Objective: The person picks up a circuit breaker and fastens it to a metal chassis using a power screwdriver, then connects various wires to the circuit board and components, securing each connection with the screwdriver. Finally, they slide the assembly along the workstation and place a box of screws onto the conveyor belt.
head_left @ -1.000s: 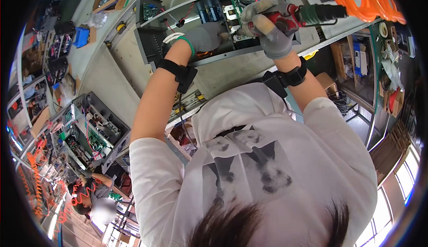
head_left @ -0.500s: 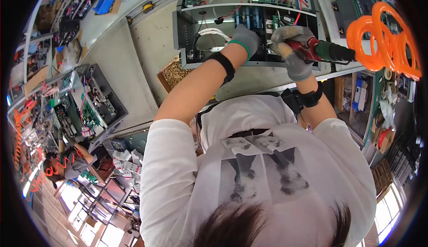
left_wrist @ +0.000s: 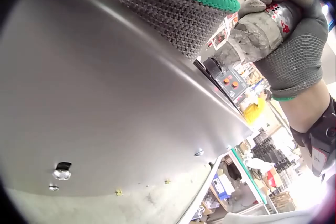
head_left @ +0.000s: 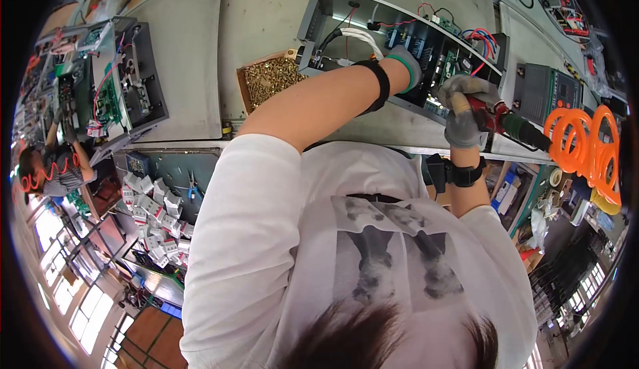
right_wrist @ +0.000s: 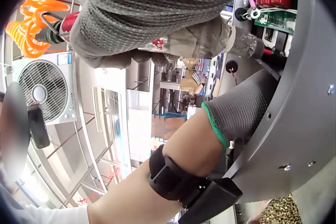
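Observation:
My gloved left hand (head_left: 409, 68) reaches down into an open metal chassis (right_wrist: 310, 113) fitted with circuit boards and dark blue cylinders (head_left: 407, 41). The chassis wall hides its fingers in both wrist views, so I cannot tell what they hold. My right hand (head_left: 464, 121), also in a grey glove, grips a red air screwdriver (head_left: 489, 113) near the chassis's right end. In the left wrist view, the screwdriver's front is wrapped in worn tape (left_wrist: 254, 37), and its nose points down over the chassis edge. Thick white cables (head_left: 363, 36) lie inside, left of my left hand.
A box of brass-coloured screws (head_left: 269, 79) sits left of the chassis. An orange coiled hose (head_left: 586, 146) runs from the screwdriver at the right. A grey-green control box (head_left: 549, 93) stands behind it. Another open chassis (head_left: 143, 69) and a person (head_left: 63, 169) are at the left.
The head view has swung, bringing the screw box into sight. My left hand has drawn back from the screwdriver's tip and reached deeper into the chassis. The right hand keeps hold of the screwdriver.

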A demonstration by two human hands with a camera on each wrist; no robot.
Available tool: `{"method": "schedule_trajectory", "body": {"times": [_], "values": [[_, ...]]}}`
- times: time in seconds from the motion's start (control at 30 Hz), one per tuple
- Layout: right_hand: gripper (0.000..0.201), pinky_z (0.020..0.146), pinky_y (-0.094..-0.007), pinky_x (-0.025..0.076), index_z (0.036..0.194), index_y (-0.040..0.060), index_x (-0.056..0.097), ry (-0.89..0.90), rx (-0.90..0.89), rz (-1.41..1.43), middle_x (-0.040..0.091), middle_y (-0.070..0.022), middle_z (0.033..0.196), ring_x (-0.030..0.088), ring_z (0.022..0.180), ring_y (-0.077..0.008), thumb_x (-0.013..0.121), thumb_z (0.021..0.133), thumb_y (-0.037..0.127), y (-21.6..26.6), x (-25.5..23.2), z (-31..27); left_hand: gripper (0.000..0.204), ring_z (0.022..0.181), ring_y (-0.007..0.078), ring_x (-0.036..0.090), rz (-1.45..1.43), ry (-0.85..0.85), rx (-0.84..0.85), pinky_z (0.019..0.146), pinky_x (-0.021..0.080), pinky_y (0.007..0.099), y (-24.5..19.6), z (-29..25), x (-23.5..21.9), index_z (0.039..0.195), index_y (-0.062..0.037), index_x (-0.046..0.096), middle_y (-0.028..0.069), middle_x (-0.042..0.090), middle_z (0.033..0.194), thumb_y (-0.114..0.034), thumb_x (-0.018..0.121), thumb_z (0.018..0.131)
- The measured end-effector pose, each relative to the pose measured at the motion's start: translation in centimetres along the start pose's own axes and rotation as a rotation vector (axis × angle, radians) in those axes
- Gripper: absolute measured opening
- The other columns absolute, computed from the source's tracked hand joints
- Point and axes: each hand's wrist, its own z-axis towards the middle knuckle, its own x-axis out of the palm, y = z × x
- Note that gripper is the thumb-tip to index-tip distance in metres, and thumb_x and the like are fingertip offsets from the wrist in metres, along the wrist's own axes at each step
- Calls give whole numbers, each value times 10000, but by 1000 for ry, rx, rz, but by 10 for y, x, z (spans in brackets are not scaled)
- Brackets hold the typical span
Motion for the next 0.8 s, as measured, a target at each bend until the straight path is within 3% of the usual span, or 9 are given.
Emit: {"method": "schedule_trajectory", "body": {"times": [0.13,0.2,0.33,0.8], "values": [[231,576,-279,478,889,54,483,-6,41,71,548,-100,767,554,671,-185,590,756,-102,4,6,4,282,958,239,636,13,-43,10,722,475,400,1,-5,0,1074,-133,673,39,660,1085,-166,628,798],[225,560,-277,472,893,55,481,-35,35,71,547,-102,760,546,650,-185,590,761,-91,3,5,3,255,963,269,640,3,-42,17,792,481,382,1,-9,-3,1037,-125,669,70,667,1037,-160,582,800],[228,548,-279,474,891,54,481,20,47,58,546,-101,750,546,646,-182,588,756,-95,2,3,5,250,957,267,641,-13,-59,20,794,478,378,1,-11,-3,1031,-121,670,70,669,1022,-160,580,801],[240,518,-267,466,921,35,492,-35,155,74,583,-120,774,549,616,-159,541,736,-110,-4,-2,11,234,896,267,647,-18,-113,26,774,474,396,-1,-20,-9,980,-90,676,76,673,956,-143,606,763]]}}
